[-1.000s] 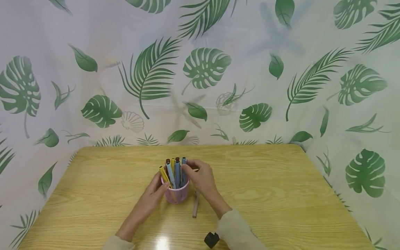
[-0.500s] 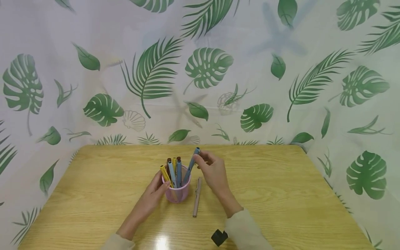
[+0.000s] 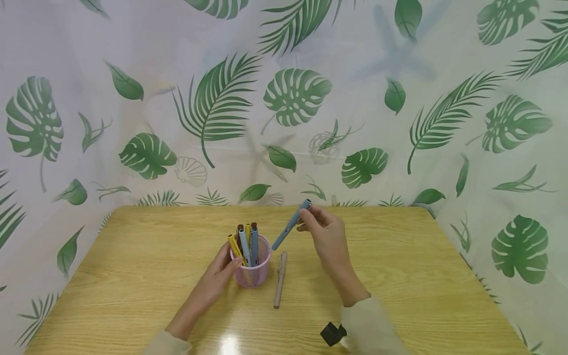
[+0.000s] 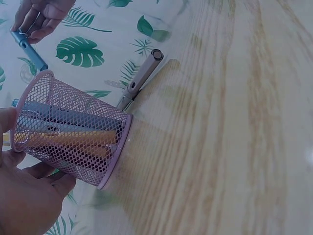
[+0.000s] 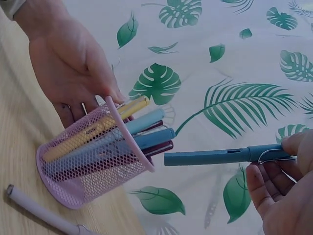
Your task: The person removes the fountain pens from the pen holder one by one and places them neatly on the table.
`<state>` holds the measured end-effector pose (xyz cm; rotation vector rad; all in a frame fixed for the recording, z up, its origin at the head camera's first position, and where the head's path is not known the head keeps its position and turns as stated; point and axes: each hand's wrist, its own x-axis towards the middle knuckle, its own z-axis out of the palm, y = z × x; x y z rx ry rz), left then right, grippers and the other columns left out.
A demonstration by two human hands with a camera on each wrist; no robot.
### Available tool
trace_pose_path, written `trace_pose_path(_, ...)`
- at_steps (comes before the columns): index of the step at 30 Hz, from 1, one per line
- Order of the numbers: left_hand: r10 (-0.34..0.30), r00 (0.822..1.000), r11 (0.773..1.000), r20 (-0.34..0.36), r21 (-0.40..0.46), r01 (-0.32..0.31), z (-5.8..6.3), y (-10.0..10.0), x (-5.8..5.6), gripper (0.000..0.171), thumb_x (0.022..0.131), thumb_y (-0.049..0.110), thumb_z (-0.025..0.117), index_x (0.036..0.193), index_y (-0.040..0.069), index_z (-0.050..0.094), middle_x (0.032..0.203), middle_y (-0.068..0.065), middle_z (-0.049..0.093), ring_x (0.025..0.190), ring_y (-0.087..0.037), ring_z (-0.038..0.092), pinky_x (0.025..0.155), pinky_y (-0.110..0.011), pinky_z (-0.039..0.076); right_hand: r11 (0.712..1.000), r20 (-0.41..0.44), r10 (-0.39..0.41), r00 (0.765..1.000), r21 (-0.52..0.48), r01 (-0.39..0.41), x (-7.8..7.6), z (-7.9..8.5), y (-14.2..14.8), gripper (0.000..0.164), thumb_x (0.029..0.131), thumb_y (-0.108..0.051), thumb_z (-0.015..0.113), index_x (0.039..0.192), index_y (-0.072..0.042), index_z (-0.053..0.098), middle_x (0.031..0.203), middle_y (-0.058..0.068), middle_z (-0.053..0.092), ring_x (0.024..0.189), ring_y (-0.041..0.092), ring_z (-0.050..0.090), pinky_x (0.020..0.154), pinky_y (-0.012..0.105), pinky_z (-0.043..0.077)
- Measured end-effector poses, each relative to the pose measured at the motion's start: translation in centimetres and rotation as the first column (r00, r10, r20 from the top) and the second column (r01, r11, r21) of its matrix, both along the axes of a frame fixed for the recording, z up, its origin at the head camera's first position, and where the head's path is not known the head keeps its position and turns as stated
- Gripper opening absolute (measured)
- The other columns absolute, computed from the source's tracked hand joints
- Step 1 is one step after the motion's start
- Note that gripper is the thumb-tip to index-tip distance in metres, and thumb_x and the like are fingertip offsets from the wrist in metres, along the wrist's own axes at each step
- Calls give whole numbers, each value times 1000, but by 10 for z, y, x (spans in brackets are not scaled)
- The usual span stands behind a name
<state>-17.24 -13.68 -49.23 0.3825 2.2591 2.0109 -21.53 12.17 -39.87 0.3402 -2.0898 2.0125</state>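
Blue pen (image 3: 291, 225) in the air, slanted, lower end just beside the cup's rim; the right wrist view shows a gap between them. Right hand (image 3: 326, 234) pinches it near the upper end, thumb against fingers by the metal clip, closed only as far as the slim barrel allows; a hold up there presumably leaves most of the pen free and the fingers out of the crowd below. Pink mesh cup (image 3: 251, 277) stands upright on the bench. Left hand (image 3: 217, 276) curls about its side, thumb at the near rim, fingers round behind: likely a steadying hold, since so light a cup could shift or tip. Inside, yellow pens (image 3: 235, 246), a light blue pen (image 3: 244, 248), a darker blue pen (image 3: 254, 246) and some dark red ones lean toward the left hand, leaving the right side of the mouth roomy. Grey pen (image 3: 280, 281) lies flat on the bench (image 3: 399, 266), just right of the cup, probably within easy reach there. Leaf-print cloth (image 3: 301, 172) hangs behind.
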Motion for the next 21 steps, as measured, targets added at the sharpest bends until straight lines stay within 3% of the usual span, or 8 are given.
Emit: trace_pose_path(21, 22, 999, 1000, 25, -14, -22, 0, -1, 0, 69, 112, 31, 47, 166, 6, 12, 170, -21, 13, 154, -41, 17, 124, -52, 19, 995, 106, -97, 990, 40, 94, 9, -14, 62, 38, 104, -25, 66, 118, 10, 67, 98, 7, 69, 98, 26, 67, 84, 30, 61)
